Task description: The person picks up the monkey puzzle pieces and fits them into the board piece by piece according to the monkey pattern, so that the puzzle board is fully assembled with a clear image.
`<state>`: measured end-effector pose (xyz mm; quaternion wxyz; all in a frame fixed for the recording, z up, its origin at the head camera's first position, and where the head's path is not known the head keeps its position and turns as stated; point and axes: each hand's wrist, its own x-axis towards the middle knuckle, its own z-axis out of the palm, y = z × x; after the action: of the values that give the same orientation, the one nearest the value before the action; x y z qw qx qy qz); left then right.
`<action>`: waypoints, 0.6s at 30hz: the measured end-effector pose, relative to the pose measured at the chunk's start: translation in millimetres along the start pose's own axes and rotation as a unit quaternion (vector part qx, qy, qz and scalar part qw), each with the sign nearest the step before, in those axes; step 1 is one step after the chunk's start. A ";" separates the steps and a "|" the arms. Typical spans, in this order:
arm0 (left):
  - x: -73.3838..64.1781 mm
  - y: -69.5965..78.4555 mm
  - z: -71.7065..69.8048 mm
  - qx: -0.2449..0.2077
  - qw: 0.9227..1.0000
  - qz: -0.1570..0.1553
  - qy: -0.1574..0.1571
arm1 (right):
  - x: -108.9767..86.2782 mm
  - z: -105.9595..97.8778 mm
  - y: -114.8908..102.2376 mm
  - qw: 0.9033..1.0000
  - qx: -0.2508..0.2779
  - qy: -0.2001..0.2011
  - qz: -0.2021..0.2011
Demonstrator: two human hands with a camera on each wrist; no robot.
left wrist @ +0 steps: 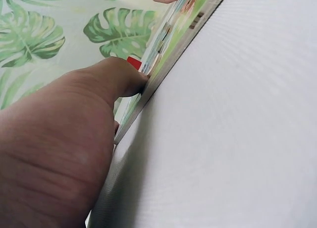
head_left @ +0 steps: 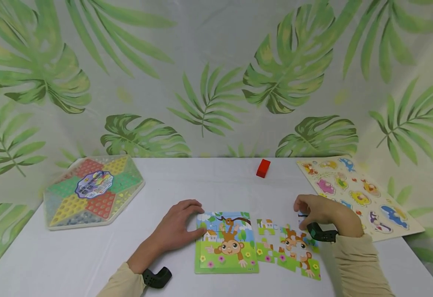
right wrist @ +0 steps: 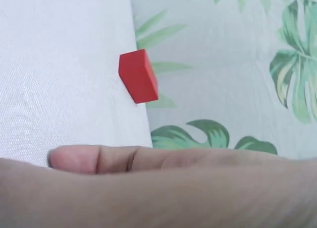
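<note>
A square monkey jigsaw puzzle in its board (head_left: 226, 270) lies at the middle of the table in the head view. My left hand (head_left: 181, 225) rests at its left side, thumb and fingertips touching the edge; the left wrist view shows the thumb (left wrist: 130, 82) on that edge. Right of the board lie several loose puzzle pieces (head_left: 266, 226), a few roughly joined into another monkey picture. Over their upper right end hovers my right hand (head_left: 318, 210), fingers loosely bent and thumb apart. A bluish piece (head_left: 302, 215) shows between thumb and fingers; contact with it is unclear.
A red block (head_left: 263, 168) sits near the table's back edge. At the far left lies a hexagonal game box (head_left: 93, 192) with a clear cover. A cream animal-picture board (head_left: 353, 194) lies at the right, partly behind my right hand. Leaf-print cloth hangs behind the table.
</note>
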<state>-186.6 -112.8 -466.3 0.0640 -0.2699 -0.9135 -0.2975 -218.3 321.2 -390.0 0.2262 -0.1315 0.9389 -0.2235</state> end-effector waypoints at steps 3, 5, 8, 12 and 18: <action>0.5 0.2 0.7 0.000 1.000 -0.005 -0.002 | 0.5 0.7 1.5 1.000 0.016 -0.003 0.001; 0.0 0.0 0.8 -0.003 1.000 -0.011 -0.005 | 1.6 1.7 2.2 1.000 0.027 -0.005 -0.004; -0.4 0.0 0.7 -0.008 1.000 -0.016 -0.007 | 4.0 3.5 3.4 0.999 0.040 -0.003 -0.017; -0.1 -0.4 0.8 -0.010 1.000 -0.017 -0.007 | 8.2 6.1 3.8 0.998 0.030 0.019 -0.043; -0.4 -0.4 0.8 -0.008 1.000 -0.015 -0.005 | 13.6 9.5 1.8 0.996 0.004 0.053 -0.075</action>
<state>-186.4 -112.8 -467.2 0.0533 -0.2580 -0.9154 -0.3044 -225.7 314.6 -403.4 0.1593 -0.1891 0.9361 -0.2500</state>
